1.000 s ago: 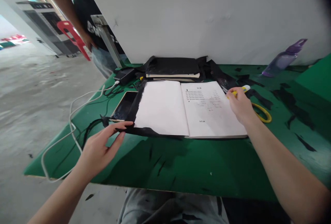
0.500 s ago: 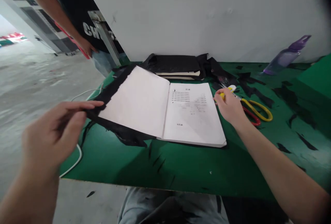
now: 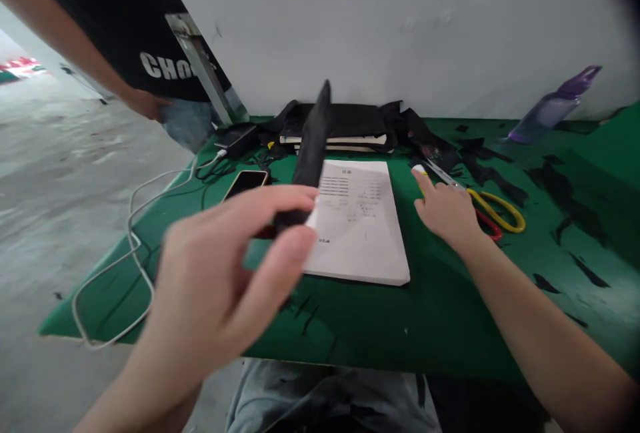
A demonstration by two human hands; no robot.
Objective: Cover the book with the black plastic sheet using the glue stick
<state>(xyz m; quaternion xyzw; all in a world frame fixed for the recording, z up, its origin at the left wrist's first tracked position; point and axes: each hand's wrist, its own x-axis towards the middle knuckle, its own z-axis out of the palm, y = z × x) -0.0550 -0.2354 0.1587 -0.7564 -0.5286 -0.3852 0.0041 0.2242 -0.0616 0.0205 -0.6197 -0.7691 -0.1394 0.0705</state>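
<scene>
1. Counter (image 3: 380, 326), green, carries our book (image 3: 357, 219), lying near its middle.
2. Cover (image 3: 313, 146) stands upright, pinched by our left hand (image 3: 225, 286) fingers; a slip could let it slam or tear.
3. Right hand (image 3: 447, 209) rests open beside the scissors (image 3: 495, 209); careless sliding risks a nick.

matt black cover (image 3: 313, 139), white paper pages (image 3: 360, 219)

Surface (image 3: 350, 326): green | carries: open book (image 3: 357, 223), phone (image 3: 245, 183), yellow scissors (image 3: 493, 209), purple bottle (image 3: 555, 109), white cable (image 3: 133, 219), black scraps (image 3: 547, 186)
</scene>
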